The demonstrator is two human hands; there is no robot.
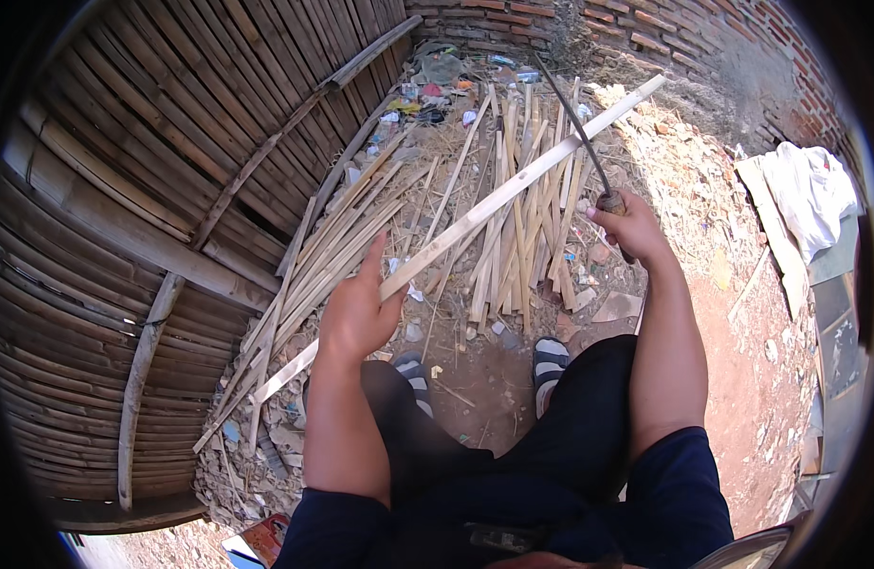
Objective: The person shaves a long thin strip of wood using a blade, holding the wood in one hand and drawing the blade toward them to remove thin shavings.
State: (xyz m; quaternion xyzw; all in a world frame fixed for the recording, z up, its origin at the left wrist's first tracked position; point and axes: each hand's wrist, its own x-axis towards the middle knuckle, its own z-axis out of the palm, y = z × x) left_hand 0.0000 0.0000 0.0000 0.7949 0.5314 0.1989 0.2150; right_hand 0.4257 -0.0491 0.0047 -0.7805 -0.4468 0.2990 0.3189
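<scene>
A long pale bamboo strip slants from lower left to upper right before me. My left hand is closed around its lower part, index finger pointing forward. In my right hand I grip the brown handle of a long, dark, slightly curved machete. Its narrow blade points up and away and crosses the strip near the far end; whether they touch I cannot tell. Beyond my feet lies a loose pile of split bamboo strips, with more strips along the left wall.
A slatted bamboo wall rises on the left, a brick wall at the back. Litter lies in the far corner. White cloth hangs over boards at right. My sandalled feet stand on bare dirt among rubble.
</scene>
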